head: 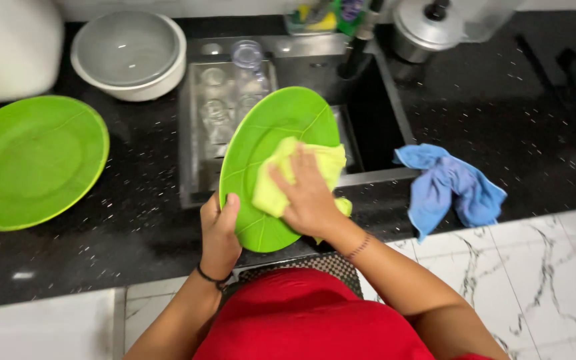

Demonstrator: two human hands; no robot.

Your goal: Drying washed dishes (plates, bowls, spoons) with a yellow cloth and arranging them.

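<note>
Black counter (135,220) – left hand (219,233) grips green plate (268,133) edge, right hand (308,197) presses yellow cloth (281,180)

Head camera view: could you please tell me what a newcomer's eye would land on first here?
The bright green leaf-patterned plate held tilted over the sink, with the left hand at its lower edge and the right hand pressing a yellow cloth on it. A second green plate lies left; a blue cloth lies right.
</note>
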